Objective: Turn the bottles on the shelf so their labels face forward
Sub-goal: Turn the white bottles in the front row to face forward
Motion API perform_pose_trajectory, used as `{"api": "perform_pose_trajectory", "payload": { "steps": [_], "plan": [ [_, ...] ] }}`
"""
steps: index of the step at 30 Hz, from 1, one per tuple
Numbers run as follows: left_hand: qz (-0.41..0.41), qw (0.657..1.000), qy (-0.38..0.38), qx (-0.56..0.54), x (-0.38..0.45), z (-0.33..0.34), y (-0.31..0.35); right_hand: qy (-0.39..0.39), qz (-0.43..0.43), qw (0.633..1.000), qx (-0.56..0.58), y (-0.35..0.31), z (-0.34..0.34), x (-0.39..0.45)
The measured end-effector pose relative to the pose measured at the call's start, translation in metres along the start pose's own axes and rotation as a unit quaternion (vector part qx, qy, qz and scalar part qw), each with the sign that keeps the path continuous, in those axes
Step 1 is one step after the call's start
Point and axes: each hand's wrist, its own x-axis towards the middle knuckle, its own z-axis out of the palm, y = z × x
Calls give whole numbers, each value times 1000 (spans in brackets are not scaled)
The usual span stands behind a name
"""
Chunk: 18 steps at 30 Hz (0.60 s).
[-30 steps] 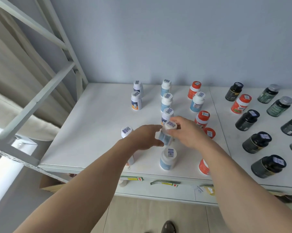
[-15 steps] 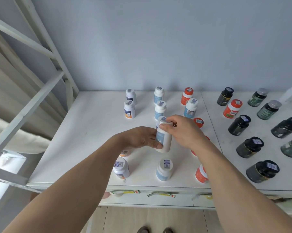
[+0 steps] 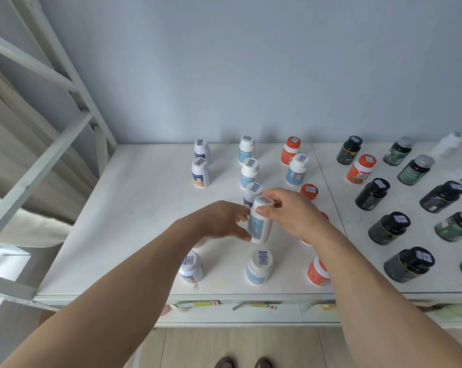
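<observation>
Here the right hand point(image 3: 291, 213) pinches the cap end of a white bottle point(image 3: 259, 224), thumb and fingers curled round the top, while the left hand point(image 3: 222, 221) grips its body from the nine o'clock side, fingertips on the blue label. The bottle stands near the middle of the shelf point(image 3: 134, 208), upright or slightly tilted; whether its base touches the surface I cannot tell.

Just beyond it, at twelve o'clock, stands another white bottle point(image 3: 252, 193), partly hidden by the held one. At six o'clock, near the front edge, sits a blue-labelled bottle point(image 3: 259, 266), with a red bottle point(image 3: 317, 273) at four o'clock and a white one point(image 3: 191, 266) at seven o'clock. Farther out at three o'clock stand the dark bottles point(image 3: 372, 193).

The bottle looks like smooth, stiff plastic, probably light, so it should twist easily. The label may be slick, so I judge the cap and the shoulder below it the surer places to hold. Neighbours stand near, so a wide swing could topple them.
</observation>
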Motion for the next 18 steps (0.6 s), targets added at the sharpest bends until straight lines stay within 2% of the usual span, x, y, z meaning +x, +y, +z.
{"api": "perform_pose_trajectory", "payload": {
  "steps": [3,7,12,18],
  "plan": [
    [-9,986,17,163,2,2,-1,-23,11,1000,4,6,8,-2],
    [-4,963,23,270,5,5,-6,-52,20,998,16,10,19,-6],
    [-5,944,70,322,9,4,-15,-74,12,997,12,4,19,-8],
    [-22,952,99,288,21,-9,-24,32,11,999,-9,-10,4,22]
  ]
}}
